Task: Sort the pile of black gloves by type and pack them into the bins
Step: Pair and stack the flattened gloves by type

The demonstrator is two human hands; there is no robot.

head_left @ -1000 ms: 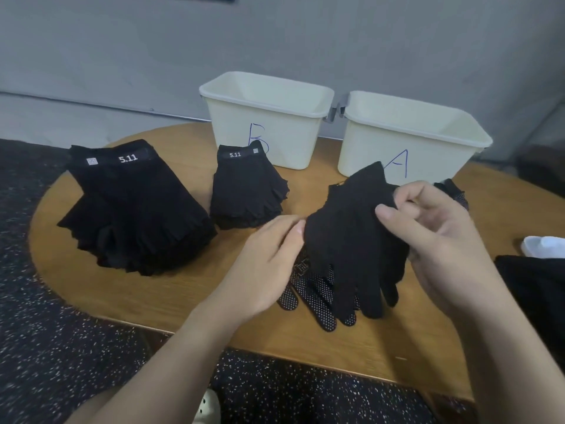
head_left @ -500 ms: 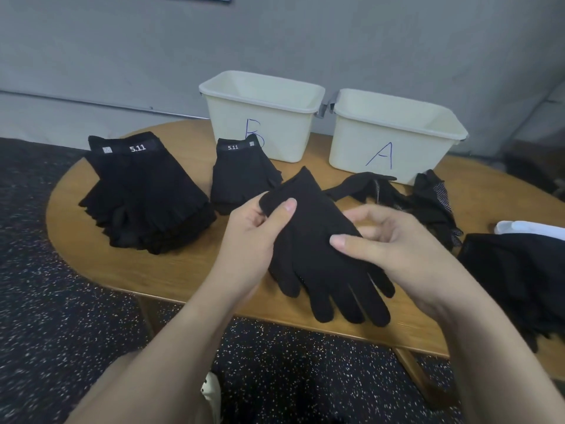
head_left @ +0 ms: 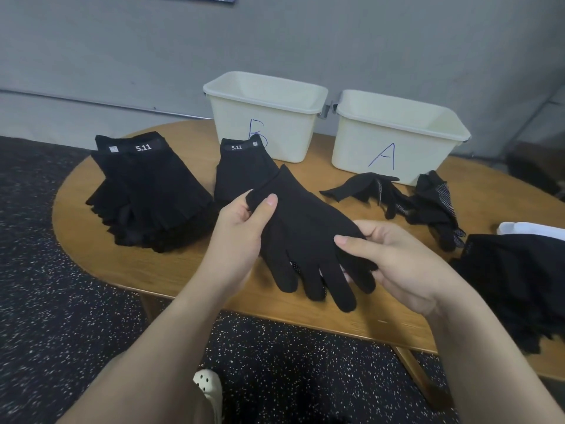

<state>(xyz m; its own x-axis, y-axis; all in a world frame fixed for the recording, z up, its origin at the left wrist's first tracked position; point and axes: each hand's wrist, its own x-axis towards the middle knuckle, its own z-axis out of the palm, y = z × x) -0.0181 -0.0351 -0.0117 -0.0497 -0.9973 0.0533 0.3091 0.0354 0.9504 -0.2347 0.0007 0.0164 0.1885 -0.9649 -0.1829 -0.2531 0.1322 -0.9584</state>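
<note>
1. Holding one black full-finger glove [head_left: 308,237] above the near edge of the wooden table [head_left: 171,270], fingers of the glove hanging toward the camera.
2. Left hand [head_left: 241,234]: pinching the cuff corner between thumb and curled fingers.
3. Right hand [head_left: 394,264]: pinching the glove's right edge near the finger bases, thumb on top, other fingers underneath.
4. Large stack of 5.11 gloves [head_left: 146,191] lying at table left; smaller 5.11 stack [head_left: 238,169] just in front of bin B [head_left: 266,117], partly hidden behind the held glove.
5. Bin A [head_left: 397,133] standing right of bin B, rims nearly touching; contents of both not visible.
6. Loose dotted-palm gloves [head_left: 428,203] lying in front of bin A.
7. Dark glove pile [head_left: 519,286] at table right, white object [head_left: 532,229] just behind it.
</note>
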